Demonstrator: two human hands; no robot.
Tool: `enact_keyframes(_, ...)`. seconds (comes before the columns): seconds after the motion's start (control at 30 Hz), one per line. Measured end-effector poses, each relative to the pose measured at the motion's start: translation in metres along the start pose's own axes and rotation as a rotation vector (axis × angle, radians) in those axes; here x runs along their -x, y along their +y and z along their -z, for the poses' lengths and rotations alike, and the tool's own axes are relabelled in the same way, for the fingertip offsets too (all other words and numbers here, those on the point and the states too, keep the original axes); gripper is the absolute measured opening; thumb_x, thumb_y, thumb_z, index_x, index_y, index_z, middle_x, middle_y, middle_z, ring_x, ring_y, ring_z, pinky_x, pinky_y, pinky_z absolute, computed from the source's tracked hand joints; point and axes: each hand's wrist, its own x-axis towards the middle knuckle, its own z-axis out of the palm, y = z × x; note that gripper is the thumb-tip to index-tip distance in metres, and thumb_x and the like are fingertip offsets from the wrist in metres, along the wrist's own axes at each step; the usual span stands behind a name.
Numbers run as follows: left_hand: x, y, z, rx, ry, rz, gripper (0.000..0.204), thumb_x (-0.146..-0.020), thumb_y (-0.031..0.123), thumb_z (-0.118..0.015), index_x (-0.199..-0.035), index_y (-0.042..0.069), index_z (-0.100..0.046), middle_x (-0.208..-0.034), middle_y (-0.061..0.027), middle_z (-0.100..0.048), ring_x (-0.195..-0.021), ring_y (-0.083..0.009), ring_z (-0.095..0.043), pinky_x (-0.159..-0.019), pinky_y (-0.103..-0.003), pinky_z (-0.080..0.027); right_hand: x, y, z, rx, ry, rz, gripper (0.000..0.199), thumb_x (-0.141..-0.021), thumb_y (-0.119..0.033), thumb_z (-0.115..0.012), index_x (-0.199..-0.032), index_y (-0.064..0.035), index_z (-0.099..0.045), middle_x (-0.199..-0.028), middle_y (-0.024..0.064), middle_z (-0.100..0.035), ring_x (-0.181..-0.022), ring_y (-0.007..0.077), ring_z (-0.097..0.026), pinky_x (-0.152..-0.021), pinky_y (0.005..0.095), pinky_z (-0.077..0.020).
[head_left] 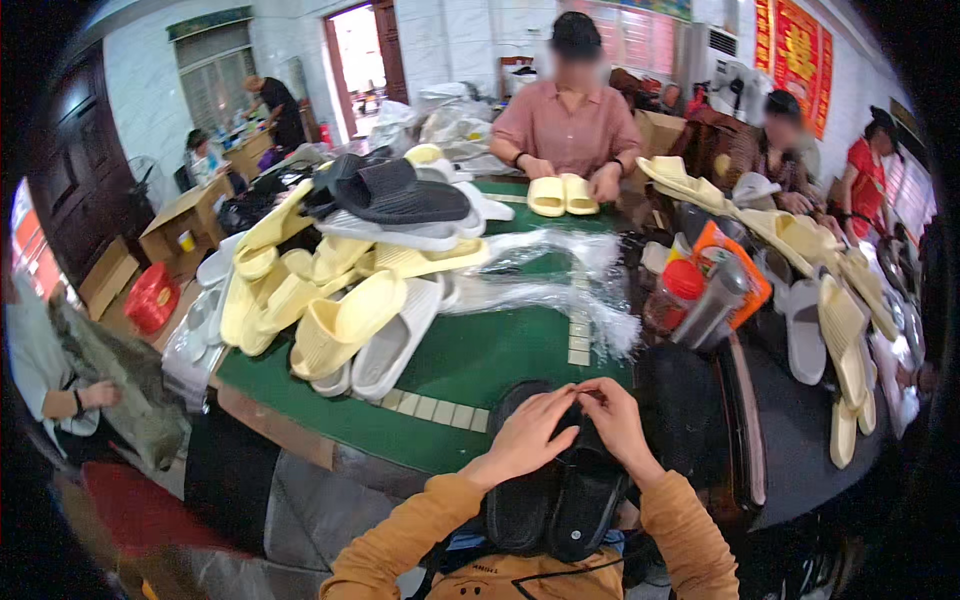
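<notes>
A pair of black slippers rests at the near edge of the green table, close against my body. Over their straps lies my left hand, its fingers stretched out and the thumb apart. My right hand is bent beside it, thumb and fingertips pinched together at the inner edge of the slippers. The fingertips of both hands meet there; whatever sits between the right fingers is too small or hidden to make out. Clear plastic bags are spread on the table just beyond.
Yellow slippers, grey and black ones pile up at left. A co-worker opposite handles pale yellow slippers. At right stand a red-lidded jar, a steel flask and an orange basket, with more slippers beyond.
</notes>
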Motion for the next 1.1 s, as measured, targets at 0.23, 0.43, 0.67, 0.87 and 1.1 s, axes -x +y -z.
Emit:
enact_keyframes(0.23, -0.007, 0.005, 0.002, 0.074, 0.004, 0.024, 0.050, -0.089, 0.023, -0.062, -0.132, -0.002, -0.051, -0.137, -0.0212, -0.050, -0.126, -0.0369, -0.049, -0.107, -0.043, -0.037, 0.005, 0.011, -0.009, 0.024, 0.197, 0.014, 0.012, -0.090, -0.008, -0.063, -0.098, 0.0005, -0.066, -0.091, 0.0158, -0.068, -0.079, 0.0261, -0.067, -0.070, 0.0341, -0.0530)
enact_keyframes(0.43, -0.008, 0.010, 0.005, 0.011, -0.007, -0.014, 0.050, -0.088, 0.022, -0.061, -0.131, -0.003, -0.052, -0.134, -0.0205, -0.053, -0.124, -0.0368, -0.050, -0.105, -0.044, -0.038, 0.006, 0.010, -0.012, 0.092, 0.254, 0.131, 0.010, -0.088, -0.008, -0.062, -0.095, -0.0014, -0.065, -0.089, 0.0170, -0.066, -0.080, 0.0344, -0.065, -0.071, 0.0381, -0.0526)
enact_keyframes(0.67, -0.005, 0.011, 0.007, -0.012, -0.034, -0.014, 0.048, -0.090, 0.011, -0.057, -0.135, -0.004, -0.049, -0.138, -0.0208, -0.051, -0.127, -0.0362, -0.049, -0.108, -0.042, -0.036, 0.005, 0.017, -0.016, -0.133, 0.209, 0.019, 0.022, -0.094, -0.004, -0.052, -0.116, -0.0004, -0.054, -0.082, 0.0123, -0.065, -0.067, 0.0201, -0.064, -0.063, 0.0337, -0.0515)
enact_keyframes(0.87, -0.008, 0.016, 0.005, -0.040, -0.037, -0.027, 0.049, -0.090, 0.009, -0.056, -0.136, -0.003, -0.048, -0.139, -0.0199, -0.051, -0.127, -0.0358, -0.049, -0.108, -0.042, -0.036, 0.004, 0.022, -0.013, -0.082, 0.210, 0.069, 0.011, -0.092, -0.001, -0.056, -0.101, 0.0032, -0.059, -0.089, 0.0147, -0.064, -0.074, 0.0205, -0.065, -0.067, 0.0332, -0.0518)
enact_keyframes(1.1, -0.006, 0.010, 0.006, -0.033, -0.033, -0.039, 0.051, -0.089, 0.008, -0.057, -0.138, -0.001, -0.047, -0.140, -0.0191, -0.050, -0.127, -0.0346, -0.049, -0.108, -0.042, -0.036, -0.001, 0.020, -0.011, -0.112, 0.173, 0.016, 0.012, -0.090, -0.007, -0.063, -0.096, 0.0028, -0.062, -0.087, 0.0112, -0.066, -0.078, 0.0158, -0.064, -0.071, 0.0308, -0.0518)
